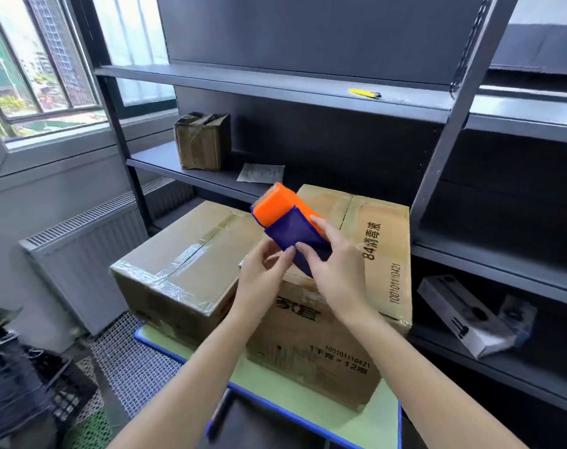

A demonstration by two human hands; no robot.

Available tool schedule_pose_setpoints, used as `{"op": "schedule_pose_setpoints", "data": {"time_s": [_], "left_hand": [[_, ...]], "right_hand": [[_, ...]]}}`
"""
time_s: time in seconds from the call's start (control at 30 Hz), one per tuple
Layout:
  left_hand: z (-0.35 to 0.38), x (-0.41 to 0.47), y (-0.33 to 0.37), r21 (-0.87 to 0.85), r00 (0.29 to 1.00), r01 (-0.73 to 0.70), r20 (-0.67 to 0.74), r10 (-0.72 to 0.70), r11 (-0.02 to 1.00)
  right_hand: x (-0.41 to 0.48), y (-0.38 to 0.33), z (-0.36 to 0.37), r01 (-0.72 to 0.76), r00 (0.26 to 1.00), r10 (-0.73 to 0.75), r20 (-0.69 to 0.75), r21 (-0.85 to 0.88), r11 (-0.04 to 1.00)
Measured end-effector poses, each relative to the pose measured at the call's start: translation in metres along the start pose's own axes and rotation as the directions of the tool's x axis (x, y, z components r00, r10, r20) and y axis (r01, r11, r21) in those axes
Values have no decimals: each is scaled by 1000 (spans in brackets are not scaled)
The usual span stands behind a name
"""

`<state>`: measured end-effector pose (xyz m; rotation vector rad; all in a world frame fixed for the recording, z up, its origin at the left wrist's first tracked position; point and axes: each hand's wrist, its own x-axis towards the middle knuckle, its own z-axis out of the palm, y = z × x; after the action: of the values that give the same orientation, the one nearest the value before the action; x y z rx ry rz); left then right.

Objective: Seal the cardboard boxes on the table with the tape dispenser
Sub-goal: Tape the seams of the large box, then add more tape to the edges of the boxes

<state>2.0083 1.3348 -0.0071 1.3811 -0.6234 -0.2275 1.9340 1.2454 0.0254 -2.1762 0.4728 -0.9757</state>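
Observation:
Two cardboard boxes stand side by side on a small green-topped table (386, 416). The left box (185, 264) is lower and has clear tape along its top seam and front corner. The right box (373, 254) is taller, printed with black text, and its top flaps meet at a seam. Above the right box I hold an orange and blue tape dispenser (288, 222), orange end pointing away. My right hand (334, 264) grips its blue body from the right. My left hand (266, 270) pinches at its near lower end, where the fingertips meet.
Dark metal shelving (275, 82) rises behind and to the right of the table. A small taped carton (202, 140) and a paper slip (259, 172) lie on one shelf, a yellow utility knife (364, 93) on a higher one. A white radiator (87, 254) and black crates (26, 384) stand left.

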Motion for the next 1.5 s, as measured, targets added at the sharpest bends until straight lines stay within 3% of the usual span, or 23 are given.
{"op": "schedule_pose_setpoints", "data": {"time_s": [0.1, 0.2, 0.3, 0.4, 0.5, 0.57, 0.67, 0.73, 0.87, 0.97, 1.1, 1.27, 1.33, 1.4, 1.5], "left_hand": [[-34, 17, 9, -175, 986, 139, -67, -153, 975], [-69, 37, 9, -144, 977, 158, -122, -176, 977], [-105, 53, 1, 1, 981, 111, -159, -110, 994], [-137, 69, -9, 227, 984, 8, -173, 32, 974], [-163, 83, -29, 516, 983, -69, -111, 147, 854], [-173, 90, -49, 633, 987, -92, -43, 153, 768], [-179, 93, -81, 774, 996, -69, 19, 85, 629], [-179, 92, -96, 877, 998, -47, 64, -19, 478], [-172, 84, -107, 965, 975, -154, 183, -125, 214], [-170, 87, -110, 961, 974, -184, 206, -91, 206], [-164, 89, -107, 979, 983, -183, 183, 1, 87], [-127, 63, -96, 847, 887, -461, 429, 173, 265], [-112, 51, -104, 785, 872, -487, 466, 153, 384], [-97, 39, -112, 735, 884, -419, 465, 53, 534], [-74, 26, -113, 661, 901, -117, 384, -201, 741]], "right_hand": [[9, -20, 43, -102, 995, 99, 27, 210, 972], [17, -36, 82, -148, 988, 128, 88, 287, 947], [27, -48, 119, -115, 986, 87, 139, 207, 971], [37, -48, 149, -126, 975, 122, 186, 9, 992], [39, -40, 168, -164, 944, 200, 262, -152, 975], [35, -33, 173, -97, 947, 195, 257, -349, 932], [27, -23, 171, 42, 980, 92, 176, -637, 770], [23, -18, 164, 19, 988, 102, 118, -742, 670], [17, -12, 148, -48, 974, 204, 103, -782, 621], [13, -11, 141, -41, 940, 295, 170, -803, 595], [7, -10, 131, -38, 905, 381, 188, -858, 513], [-1, -9, 130, -69, 917, 374, 137, -870, 488], [-5, -12, 124, -65, 921, 364, 143, -862, 502], [-12, -10, 113, -46, 930, 337, 148, -862, 505], [-18, 0, 91, -24, 959, 251, 128, -852, 524]]}}
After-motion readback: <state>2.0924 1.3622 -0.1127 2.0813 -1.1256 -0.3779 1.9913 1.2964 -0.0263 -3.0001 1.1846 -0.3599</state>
